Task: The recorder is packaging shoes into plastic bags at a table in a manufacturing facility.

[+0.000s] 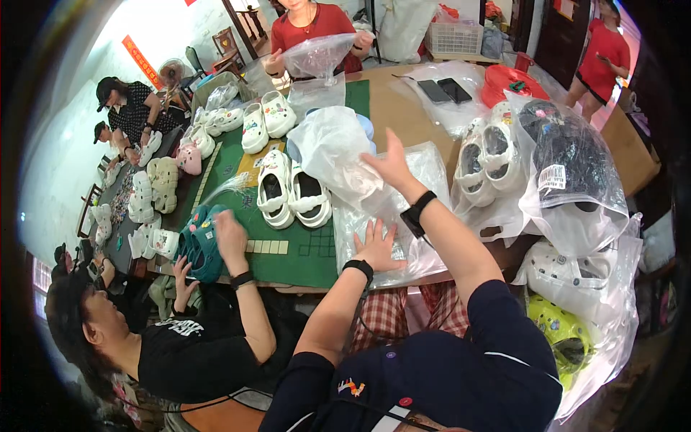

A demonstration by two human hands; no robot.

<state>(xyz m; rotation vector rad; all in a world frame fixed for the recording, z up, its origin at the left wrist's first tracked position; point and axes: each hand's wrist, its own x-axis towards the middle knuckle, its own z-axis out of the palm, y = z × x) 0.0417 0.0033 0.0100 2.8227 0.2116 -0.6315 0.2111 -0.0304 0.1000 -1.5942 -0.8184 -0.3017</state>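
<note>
My left hand (pixel 379 247) lies with fingers spread on a stack of clear plastic bags (pixel 425 169) at the table's front edge. Farther forward, my right hand (pixel 392 164) has its fingers apart, its left side against a crumpled translucent white bag (pixel 332 147). Behind that bag, light blue clogs (pixel 366 127) are partly covered; whether they are inside it I cannot tell. A pair of white clogs with dark insoles (pixel 294 191) stands just left of the bag stack.
Left of me, a co-worker's hands are at teal clogs (pixel 201 245). Across the table, a person in red holds a clear bag (pixel 317 54). Bagged white clogs (pixel 489 158) and a bag of black items (pixel 576 162) stand right. Two phones (pixel 453 90) lie behind.
</note>
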